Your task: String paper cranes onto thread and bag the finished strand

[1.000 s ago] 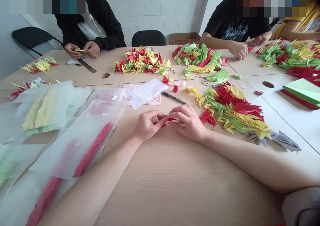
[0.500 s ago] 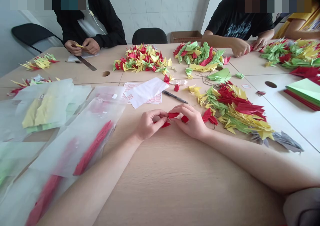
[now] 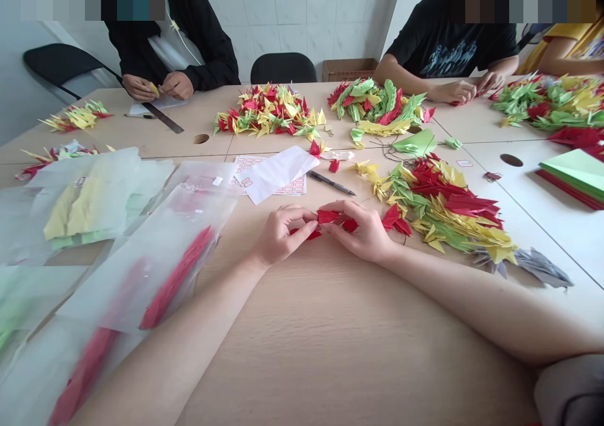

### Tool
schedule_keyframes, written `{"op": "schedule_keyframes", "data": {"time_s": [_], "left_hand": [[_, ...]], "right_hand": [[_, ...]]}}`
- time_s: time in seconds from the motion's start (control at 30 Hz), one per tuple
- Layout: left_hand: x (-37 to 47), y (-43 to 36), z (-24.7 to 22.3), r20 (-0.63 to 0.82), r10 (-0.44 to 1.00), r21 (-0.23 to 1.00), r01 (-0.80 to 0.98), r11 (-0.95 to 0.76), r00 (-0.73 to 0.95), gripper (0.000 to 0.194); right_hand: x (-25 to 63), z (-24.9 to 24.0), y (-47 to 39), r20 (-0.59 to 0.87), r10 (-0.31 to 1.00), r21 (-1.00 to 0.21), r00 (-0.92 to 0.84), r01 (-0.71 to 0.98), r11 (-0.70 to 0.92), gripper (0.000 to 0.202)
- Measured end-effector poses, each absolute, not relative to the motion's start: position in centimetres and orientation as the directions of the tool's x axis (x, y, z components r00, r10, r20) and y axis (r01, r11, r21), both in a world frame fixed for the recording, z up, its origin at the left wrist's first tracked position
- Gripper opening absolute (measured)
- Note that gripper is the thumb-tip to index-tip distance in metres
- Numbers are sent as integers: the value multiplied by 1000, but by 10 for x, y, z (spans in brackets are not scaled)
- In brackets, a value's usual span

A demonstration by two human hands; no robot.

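Note:
Near the middle of the table, my left hand (image 3: pixel 287 232) pinches a small folded red paper piece (image 3: pixel 327 216) from its left side. My right hand (image 3: pixel 361 229) closes on the same piece from the right, its fingers partly over the paper. More red folded paper shows under and between the fingers. Just right of my right hand lie red folded pieces (image 3: pixel 396 219), beside a long pile of red, yellow and green folded paper (image 3: pixel 450 209). A black pen (image 3: pixel 331 182) rests beyond my hands, next to white paper (image 3: pixel 278 173).
Plastic bags (image 3: pixel 155 250) with folded paper cover the left side. Colourful paper piles (image 3: pixel 268 111) stand across the table. A metal ruler (image 3: pixel 163 117) lies near one person's hands (image 3: pixel 177 86); another person's hands (image 3: pixel 455 91) work at the back right. Green sheets (image 3: pixel 578 168) are stacked at right.
My hands have hardly moved and still hold the red paper. Across the table, the right person's hand has lowered to the tabletop; the left person's hands have shifted slightly.

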State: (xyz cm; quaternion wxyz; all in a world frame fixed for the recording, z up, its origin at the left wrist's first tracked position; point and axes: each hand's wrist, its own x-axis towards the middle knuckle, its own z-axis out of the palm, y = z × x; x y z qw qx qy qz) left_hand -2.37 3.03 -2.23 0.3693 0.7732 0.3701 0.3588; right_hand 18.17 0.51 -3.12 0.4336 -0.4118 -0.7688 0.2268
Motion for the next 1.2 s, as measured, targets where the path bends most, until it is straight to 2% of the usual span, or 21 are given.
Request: {"op": "schedule_keyframes", "data": {"time_s": [0.83, 1.2], "left_hand": [[-24, 30, -23, 279, 815, 833, 295, -469, 509, 17], [-21, 31, -29, 343, 826, 786, 345, -513, 448, 13]], "right_hand": [[181, -31, 5, 468, 825, -737, -316, 376, 562, 19], [181, -29, 7, 490, 807, -685, -331, 426, 591, 15]]}}
